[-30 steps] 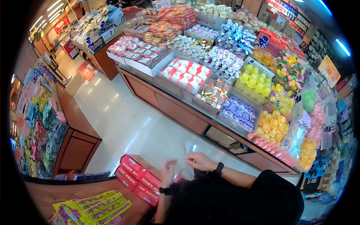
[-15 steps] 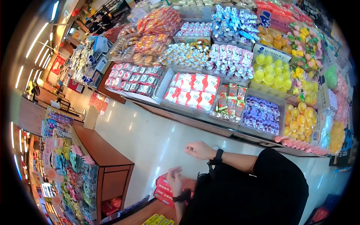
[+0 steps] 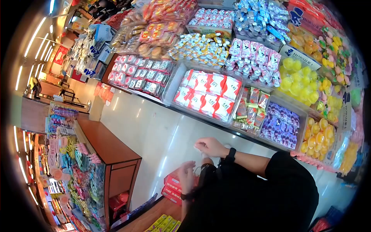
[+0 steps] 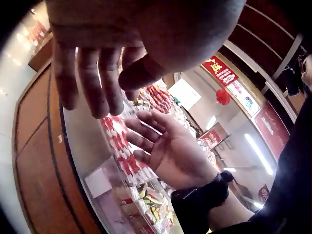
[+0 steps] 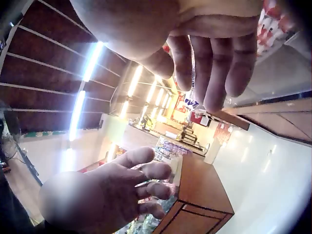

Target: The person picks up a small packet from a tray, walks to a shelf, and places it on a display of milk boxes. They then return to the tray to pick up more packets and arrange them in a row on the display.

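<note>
Both hands are bare, held in front of the body above the aisle floor. The left hand [image 3: 187, 177] has its fingers loosely bent with nothing between them. Farther out from the body, the right hand [image 3: 210, 147] is also empty, its fingers relaxed; a dark band circles that wrist. A gap separates the two hands. In the left wrist view the right hand [image 4: 175, 153] shows its palm and spread, slightly bent fingers. The right wrist view shows the left hand [image 5: 102, 195] with half-bent fingers. Red boxes [image 3: 171, 191] are nearest to the left hand, partly behind it.
Ahead stands a long counter of sweets, with red-and-white packets [image 3: 208, 92], purple packets [image 3: 279, 125] and yellow jelly cups [image 3: 297, 83] in bins. To the left is a wooden cabinet [image 3: 108, 143] hung with bagged goods. Yellow packets [image 3: 164, 224] lie at the bottom. Shiny floor [image 3: 154, 131] runs between.
The head view has turned, so the sweets counter lies more level and the left cabinet sits farther right. The right hand is now farther out than the left. Both remain empty.
</note>
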A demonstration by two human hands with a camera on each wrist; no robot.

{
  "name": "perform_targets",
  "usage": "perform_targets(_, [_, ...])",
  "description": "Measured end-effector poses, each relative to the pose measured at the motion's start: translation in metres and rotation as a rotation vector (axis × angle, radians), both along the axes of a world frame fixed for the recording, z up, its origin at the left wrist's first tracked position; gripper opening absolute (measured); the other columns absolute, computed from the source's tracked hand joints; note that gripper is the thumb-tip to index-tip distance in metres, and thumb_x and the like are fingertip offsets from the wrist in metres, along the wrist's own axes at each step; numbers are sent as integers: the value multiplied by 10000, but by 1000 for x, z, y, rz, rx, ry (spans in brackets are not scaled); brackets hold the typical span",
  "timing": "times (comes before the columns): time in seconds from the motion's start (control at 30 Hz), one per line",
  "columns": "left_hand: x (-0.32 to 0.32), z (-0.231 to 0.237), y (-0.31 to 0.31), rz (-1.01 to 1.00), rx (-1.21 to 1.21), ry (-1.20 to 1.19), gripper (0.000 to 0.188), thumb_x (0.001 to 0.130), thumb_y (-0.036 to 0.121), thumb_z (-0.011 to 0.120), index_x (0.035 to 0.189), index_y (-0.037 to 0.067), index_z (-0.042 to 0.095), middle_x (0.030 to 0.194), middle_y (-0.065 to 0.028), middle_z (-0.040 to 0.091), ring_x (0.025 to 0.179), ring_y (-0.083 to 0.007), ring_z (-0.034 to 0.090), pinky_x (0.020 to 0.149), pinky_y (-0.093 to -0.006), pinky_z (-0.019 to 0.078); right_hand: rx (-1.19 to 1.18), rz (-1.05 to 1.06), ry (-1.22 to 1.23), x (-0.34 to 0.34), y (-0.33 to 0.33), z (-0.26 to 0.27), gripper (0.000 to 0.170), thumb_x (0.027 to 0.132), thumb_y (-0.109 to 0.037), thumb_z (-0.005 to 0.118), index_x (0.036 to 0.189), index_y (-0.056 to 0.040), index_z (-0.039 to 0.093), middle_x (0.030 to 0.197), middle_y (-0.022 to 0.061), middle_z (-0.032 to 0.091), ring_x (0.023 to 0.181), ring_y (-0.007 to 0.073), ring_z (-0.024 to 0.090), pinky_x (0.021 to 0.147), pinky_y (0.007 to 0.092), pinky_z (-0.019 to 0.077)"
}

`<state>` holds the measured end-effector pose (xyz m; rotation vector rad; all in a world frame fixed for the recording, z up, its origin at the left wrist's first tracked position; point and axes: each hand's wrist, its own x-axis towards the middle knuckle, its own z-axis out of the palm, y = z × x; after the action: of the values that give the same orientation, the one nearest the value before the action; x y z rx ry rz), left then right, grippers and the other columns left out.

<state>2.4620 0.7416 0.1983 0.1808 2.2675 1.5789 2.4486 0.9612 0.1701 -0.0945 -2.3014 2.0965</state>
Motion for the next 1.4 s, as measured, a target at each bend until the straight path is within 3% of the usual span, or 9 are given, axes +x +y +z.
perform_targets(0.07, [-12,3,12,-42,-18,-1,175,998,8,470,1085,-9,621,1041,-104,709,924,-164,671,787,-276,527,20,-33,-4,-5,6,0,257,983,-251,604,1004,-7,683,837,120,695,740,186,654,706,324,514])
perform_targets(0.37, [-104,-14,65,-298,53,88,172,991,34,492,1067,-10,640,1020,-90,726,913,-153,677,770,-280,525,12,-319,30,-27,52,24,255,993,-240,593,1019,-3,683,792,62,677,699,126,610,650,274,486])
perform_targets(0.5, [-178,4,93,-385,-34,197,164,964,47,548,1088,14,652,1031,-75,723,848,-136,657,730,-267,511,52,-720,11,-37,78,40,286,977,-227,606,1160,-9,637,918,140,695,786,209,680,718,322,528])
perform_targets(0.63, [-265,-11,114,-368,-50,618,198,920,43,609,1113,17,643,1134,-157,668,1011,-313,630,896,-374,480,801,-980,-16,-47,106,16,437,940,-208,642,1317,-7,557,1385,217,522,1239,351,535,1001,436,450])
perform_targets(0.73, [-321,-22,139,-418,-122,883,278,922,83,609,1193,21,610,1328,-197,567,1235,-401,505,1053,-480,382,984,-949,-69,-55,121,-5,531,915,-242,643,1366,4,510,1516,282,340,1409,477,298,1129,529,300])
perform_targets(0.83, [-355,-27,156,-496,-265,928,391,936,151,599,1301,20,554,1481,-214,433,1378,-433,372,1135,-525,294,979,-881,-178,-58,114,-18,602,914,-257,646,1418,13,456,1547,324,258,1436,513,229,1159,549,251])
perform_targets(1.0, [-379,-37,174,-608,-512,920,611,935,319,594,1442,8,453,1605,-197,256,1457,-431,261,1162,-551,240,1053,-926,-220,-70,109,-10,567,926,-261,611,1424,-29,472,1534,322,289,1405,525,284,1126,563,306])
perform_targets(1.27, [-380,-34,177,-610,-511,852,626,917,352,601,1425,8,479,1619,-179,237,1462,-403,269,1129,-551,292,1034,-871,-339,-72,112,-18,596,930,-279,627,1454,-51,460,1589,293,202,1444,498,219,1159,561,251])
perform_targets(1.4, [-382,-35,175,-613,-514,855,587,901,339,618,1377,9,525,1617,-180,244,1455,-403,278,1103,-532,323,1124,-856,-329,-74,111,-20,549,932,-287,608,1402,-24,499,1530,339,274,1397,547,274,1118,577,311])
